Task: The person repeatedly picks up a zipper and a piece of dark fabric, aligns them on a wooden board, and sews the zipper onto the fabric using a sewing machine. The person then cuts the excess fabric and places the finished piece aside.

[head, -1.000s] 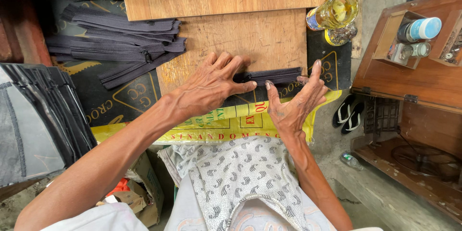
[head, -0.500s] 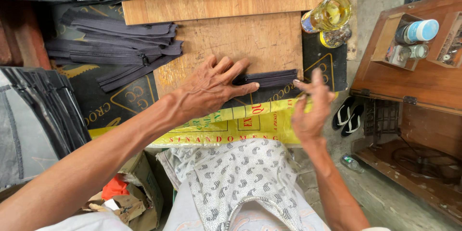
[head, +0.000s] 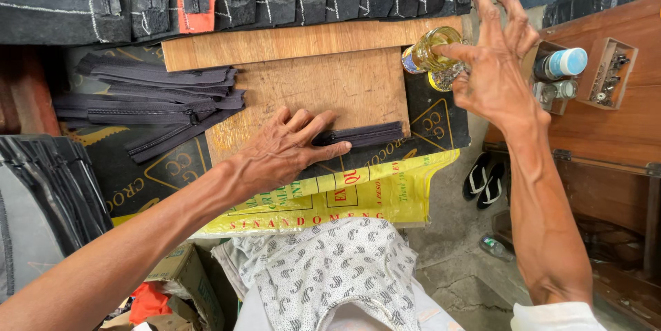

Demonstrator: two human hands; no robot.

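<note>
Two hands splitting up: left hand (head: 282, 152) is pressing flat, released fingers on the zipper (head: 361, 135) lying on the board (head: 323, 86), while right hand (head: 492, 62), having left the zipper, is reaching open-fingered toward the jar (head: 430, 52).

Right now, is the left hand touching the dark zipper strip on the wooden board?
Touching. The head view shows the left hand with fingers pressed flat on the dark zipper strip.

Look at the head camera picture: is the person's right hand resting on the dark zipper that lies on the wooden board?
No: the right hand is raised beside the glass jar, while the left hand presses the dark zipper.
</note>
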